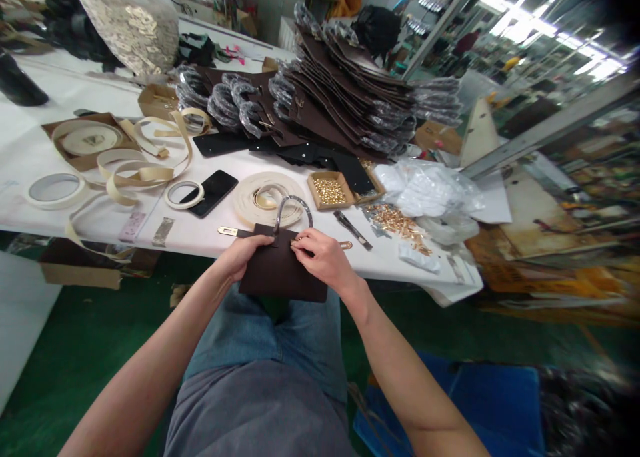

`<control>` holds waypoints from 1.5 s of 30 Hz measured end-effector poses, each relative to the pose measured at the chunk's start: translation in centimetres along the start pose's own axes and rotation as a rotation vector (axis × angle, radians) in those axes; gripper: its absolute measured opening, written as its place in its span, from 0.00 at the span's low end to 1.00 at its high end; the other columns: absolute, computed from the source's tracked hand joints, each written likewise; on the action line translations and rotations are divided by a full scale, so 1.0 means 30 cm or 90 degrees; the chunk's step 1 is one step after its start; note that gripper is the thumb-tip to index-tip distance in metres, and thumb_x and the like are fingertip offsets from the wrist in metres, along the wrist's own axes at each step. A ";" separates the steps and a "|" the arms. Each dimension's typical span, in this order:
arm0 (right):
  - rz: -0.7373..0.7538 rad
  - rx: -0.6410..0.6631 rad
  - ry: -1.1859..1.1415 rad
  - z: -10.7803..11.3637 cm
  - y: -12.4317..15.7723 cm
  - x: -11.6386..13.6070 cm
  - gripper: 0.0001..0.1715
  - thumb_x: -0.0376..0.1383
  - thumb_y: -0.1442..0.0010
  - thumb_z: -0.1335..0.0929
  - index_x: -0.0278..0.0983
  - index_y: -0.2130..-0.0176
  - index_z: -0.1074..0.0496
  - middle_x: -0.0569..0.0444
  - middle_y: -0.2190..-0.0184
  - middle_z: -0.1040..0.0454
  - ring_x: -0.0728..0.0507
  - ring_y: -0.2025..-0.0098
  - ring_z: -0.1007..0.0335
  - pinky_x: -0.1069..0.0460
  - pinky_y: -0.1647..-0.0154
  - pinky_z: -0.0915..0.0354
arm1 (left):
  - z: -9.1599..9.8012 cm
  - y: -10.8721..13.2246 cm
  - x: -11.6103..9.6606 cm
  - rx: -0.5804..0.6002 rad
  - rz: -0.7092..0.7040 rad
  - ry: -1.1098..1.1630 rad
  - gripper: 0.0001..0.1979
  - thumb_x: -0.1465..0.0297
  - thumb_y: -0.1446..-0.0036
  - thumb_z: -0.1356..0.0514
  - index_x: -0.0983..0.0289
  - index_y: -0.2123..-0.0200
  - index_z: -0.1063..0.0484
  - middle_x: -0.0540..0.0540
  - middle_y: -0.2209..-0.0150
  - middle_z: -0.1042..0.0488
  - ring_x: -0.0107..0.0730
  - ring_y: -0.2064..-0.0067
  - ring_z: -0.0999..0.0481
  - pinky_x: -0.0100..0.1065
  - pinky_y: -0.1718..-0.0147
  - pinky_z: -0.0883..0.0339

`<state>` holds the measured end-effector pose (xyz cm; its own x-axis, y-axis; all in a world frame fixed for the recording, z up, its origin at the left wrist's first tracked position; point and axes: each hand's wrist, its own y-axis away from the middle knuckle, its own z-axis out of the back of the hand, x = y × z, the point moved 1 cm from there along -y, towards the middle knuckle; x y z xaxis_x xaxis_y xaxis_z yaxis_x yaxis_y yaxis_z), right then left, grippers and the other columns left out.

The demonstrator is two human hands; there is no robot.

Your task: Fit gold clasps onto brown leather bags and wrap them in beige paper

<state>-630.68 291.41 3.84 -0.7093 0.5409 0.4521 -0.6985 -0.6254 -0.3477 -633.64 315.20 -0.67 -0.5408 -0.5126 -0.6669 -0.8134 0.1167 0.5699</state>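
A dark brown bag panel (283, 274) with a plastic-wrapped handle (295, 204) rests over the table's front edge, above my lap. My left hand (245, 252) grips the panel's left side, thumb on top near the handle's base. With fingers pinched, my right hand (323, 254) is at a small gold-coloured fitting at the panel's upper middle; the fingers partly cover it. A strap end with a gold plate (229, 231) sticks out to the left, and another gold-coloured end (345, 245) shows to the right of my right hand.
Behind the panel lies a tape roll (245, 200). A box of gold studs (330, 190), a dark-handled tool (353, 229) and loose copper-coloured pieces (395, 222) are to the right. Stacked brown panels (335, 90) fill the back. A phone (215, 192) and masking tape (173, 196) lie left.
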 end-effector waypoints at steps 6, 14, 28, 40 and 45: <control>-0.016 -0.029 0.035 -0.019 -0.001 0.009 0.10 0.30 0.26 0.27 0.44 0.58 0.16 0.51 0.56 0.17 0.42 0.56 0.19 0.49 0.53 0.24 | 0.000 -0.005 0.002 -0.019 -0.021 -0.018 0.17 0.67 0.53 0.21 0.64 0.59 0.15 0.62 0.65 0.12 0.54 0.62 0.11 0.46 0.61 0.18; 0.012 0.024 0.059 -0.014 -0.030 0.006 0.11 0.28 0.28 0.26 0.41 0.63 0.18 0.51 0.59 0.19 0.44 0.59 0.21 0.51 0.56 0.28 | -0.015 0.012 -0.003 -0.058 -0.026 -0.018 0.18 0.70 0.55 0.22 0.66 0.59 0.14 0.62 0.62 0.11 0.47 0.64 0.13 0.40 0.64 0.20; 0.009 -0.028 0.071 -0.022 0.068 -0.035 0.16 0.30 0.23 0.29 0.45 0.45 0.13 0.52 0.47 0.13 0.41 0.50 0.14 0.48 0.47 0.21 | -0.029 0.019 -0.018 -0.079 -0.056 -0.031 0.23 0.68 0.58 0.20 0.65 0.56 0.16 0.60 0.64 0.12 0.45 0.66 0.14 0.39 0.65 0.21; -0.028 0.007 0.139 -0.061 0.024 -0.008 0.12 0.30 0.21 0.30 0.39 0.51 0.15 0.51 0.50 0.13 0.45 0.53 0.15 0.52 0.53 0.26 | -0.030 0.009 -0.011 -0.121 -0.098 -0.040 0.24 0.66 0.58 0.21 0.66 0.55 0.15 0.60 0.62 0.12 0.43 0.65 0.15 0.38 0.63 0.22; -0.046 0.002 0.146 -0.066 0.030 0.005 0.11 0.31 0.22 0.29 0.40 0.50 0.14 0.52 0.51 0.14 0.45 0.54 0.17 0.52 0.55 0.28 | -0.031 0.019 -0.004 -0.117 -0.126 -0.046 0.23 0.65 0.57 0.21 0.66 0.56 0.15 0.60 0.61 0.11 0.43 0.64 0.15 0.37 0.62 0.22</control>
<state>-631.59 292.05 1.95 -0.6608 0.6976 0.2768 -0.7481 -0.5824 -0.3181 -633.85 314.54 0.17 -0.3941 -0.4465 -0.8033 -0.8559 -0.1403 0.4978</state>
